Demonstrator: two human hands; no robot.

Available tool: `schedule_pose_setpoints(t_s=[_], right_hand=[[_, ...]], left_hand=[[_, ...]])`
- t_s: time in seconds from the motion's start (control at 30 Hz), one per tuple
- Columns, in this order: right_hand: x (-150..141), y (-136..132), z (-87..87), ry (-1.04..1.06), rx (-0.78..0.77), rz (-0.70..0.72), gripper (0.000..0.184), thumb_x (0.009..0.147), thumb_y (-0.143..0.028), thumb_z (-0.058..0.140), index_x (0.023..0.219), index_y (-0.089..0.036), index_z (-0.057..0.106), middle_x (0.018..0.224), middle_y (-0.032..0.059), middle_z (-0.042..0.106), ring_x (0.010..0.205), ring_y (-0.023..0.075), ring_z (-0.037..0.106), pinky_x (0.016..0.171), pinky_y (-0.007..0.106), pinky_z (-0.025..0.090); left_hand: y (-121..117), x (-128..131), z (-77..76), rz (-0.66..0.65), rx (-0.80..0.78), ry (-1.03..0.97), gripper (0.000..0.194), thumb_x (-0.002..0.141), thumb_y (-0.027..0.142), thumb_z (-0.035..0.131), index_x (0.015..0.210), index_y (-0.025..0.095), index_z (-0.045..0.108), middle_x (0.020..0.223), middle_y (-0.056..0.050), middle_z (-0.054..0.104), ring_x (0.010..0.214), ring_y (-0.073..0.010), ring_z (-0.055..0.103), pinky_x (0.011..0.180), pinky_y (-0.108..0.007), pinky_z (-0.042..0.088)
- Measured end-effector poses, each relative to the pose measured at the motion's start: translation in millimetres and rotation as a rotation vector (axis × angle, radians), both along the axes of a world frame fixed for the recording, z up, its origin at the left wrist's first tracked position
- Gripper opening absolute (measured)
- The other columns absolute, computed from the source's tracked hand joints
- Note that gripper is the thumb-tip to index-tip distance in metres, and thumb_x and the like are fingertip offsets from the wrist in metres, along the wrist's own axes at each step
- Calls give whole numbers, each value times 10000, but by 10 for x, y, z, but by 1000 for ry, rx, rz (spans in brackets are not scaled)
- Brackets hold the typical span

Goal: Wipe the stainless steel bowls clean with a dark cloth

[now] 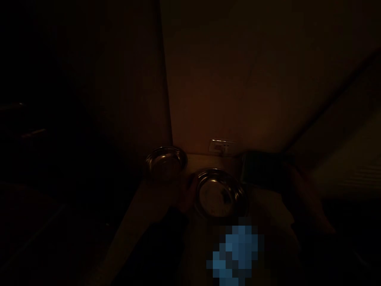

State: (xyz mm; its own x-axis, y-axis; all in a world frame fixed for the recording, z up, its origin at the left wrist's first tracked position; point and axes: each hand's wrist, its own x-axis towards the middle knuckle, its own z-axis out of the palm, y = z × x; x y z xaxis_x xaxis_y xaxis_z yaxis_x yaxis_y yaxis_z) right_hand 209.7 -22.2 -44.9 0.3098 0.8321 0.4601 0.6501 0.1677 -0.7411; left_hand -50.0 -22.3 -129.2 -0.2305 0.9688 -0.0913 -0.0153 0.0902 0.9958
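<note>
The picture is very dark. A shallow round steel bowl [216,198] sits on a narrow wooden surface in front of me. My left hand [187,192] is at its left rim, with the fingers closed against the edge as far as the gloom shows. To the right, my right hand [300,188] is at the end of a dark, box-shaped object [262,169], apparently gripping it. What kind of thing it is cannot be made out. This object lies just behind and right of the bowl.
A second steel bowl [166,163] stands at the far left of the wooden surface [131,222]. On the wall [220,79] behind is a socket plate [222,146]. A blurred-out blue patch [241,248] covers the lower middle. Darkness hides the left side.
</note>
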Motion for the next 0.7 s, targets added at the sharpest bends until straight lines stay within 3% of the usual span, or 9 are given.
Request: schedule_pose_setpoints(t_s=[0.1, 0.13, 0.2, 0.27, 0.33, 0.4, 0.53, 0.7], right_hand=[[-172, -80, 39, 11, 91, -121, 407, 875, -448, 436, 1162, -192, 571, 1116, 142, 642, 987, 279, 608, 770, 409, 504], [-271, -104, 13, -47, 141, -56, 393, 866, -415, 459, 1159, -178, 572, 1125, 138, 639, 1023, 273, 595, 828, 418, 486], [-490, -143, -109, -209, 41, 283, 369, 873, -340, 449, 1186, -179, 559, 1140, 114, 646, 1011, 237, 611, 872, 402, 479], [-685, -172, -279, -403, -240, 620, 385, 876, -237, 418, 1235, -176, 543, 1196, 110, 629, 1061, 217, 602, 926, 377, 458], [-810, -192, -420, -559, -439, 793, 364, 845, -196, 465, 1181, -154, 601, 1185, 126, 639, 1089, 236, 595, 962, 377, 434], [-855, -206, -480, -600, -497, 857, 359, 831, -189, 491, 1161, -135, 621, 1185, 136, 641, 1077, 242, 603, 947, 366, 445], [-817, -228, -415, -619, -540, 941, 355, 856, -220, 486, 1182, -168, 620, 1166, 94, 660, 1022, 202, 627, 898, 310, 469], [-728, -260, -308, -678, -533, 845, 379, 856, -218, 472, 1211, -161, 589, 1190, 120, 640, 1057, 234, 605, 910, 348, 446]], left_hand=[[-8, 1, -40, -41, 49, -57, 358, 866, 372, 446, 1027, 158, 684, 1110, -89, 695, 1062, -224, 619, 969, -356, 442], [-6, -1, -59, -50, 47, -62, 357, 862, 364, 449, 1020, 152, 689, 1106, -89, 697, 1066, -225, 616, 975, -356, 439], [3, -6, -106, -63, 48, -78, 357, 846, 376, 476, 1020, 154, 694, 1089, -85, 704, 1072, -232, 611, 982, -370, 436], [13, -17, -157, -59, 59, -69, 356, 829, 389, 502, 1015, 157, 698, 1074, -79, 710, 1061, -236, 615, 989, -383, 430], [23, -30, -198, -56, 79, -39, 351, 819, 394, 518, 1004, 159, 701, 1063, -75, 713, 1057, -238, 616, 1000, -391, 420], [30, -40, -223, -61, 90, -15, 345, 812, 395, 527, 990, 159, 705, 1053, -76, 716, 1060, -242, 614, 1005, -398, 414], [27, -52, -223, -48, 80, 1, 329, 803, 383, 537, 973, 160, 709, 1037, -76, 720, 1055, -250, 614, 1001, -414, 415], [22, -64, -198, -56, 66, 21, 322, 805, 358, 525, 970, 152, 710, 1048, -83, 718, 1044, -248, 619, 990, -404, 421]])
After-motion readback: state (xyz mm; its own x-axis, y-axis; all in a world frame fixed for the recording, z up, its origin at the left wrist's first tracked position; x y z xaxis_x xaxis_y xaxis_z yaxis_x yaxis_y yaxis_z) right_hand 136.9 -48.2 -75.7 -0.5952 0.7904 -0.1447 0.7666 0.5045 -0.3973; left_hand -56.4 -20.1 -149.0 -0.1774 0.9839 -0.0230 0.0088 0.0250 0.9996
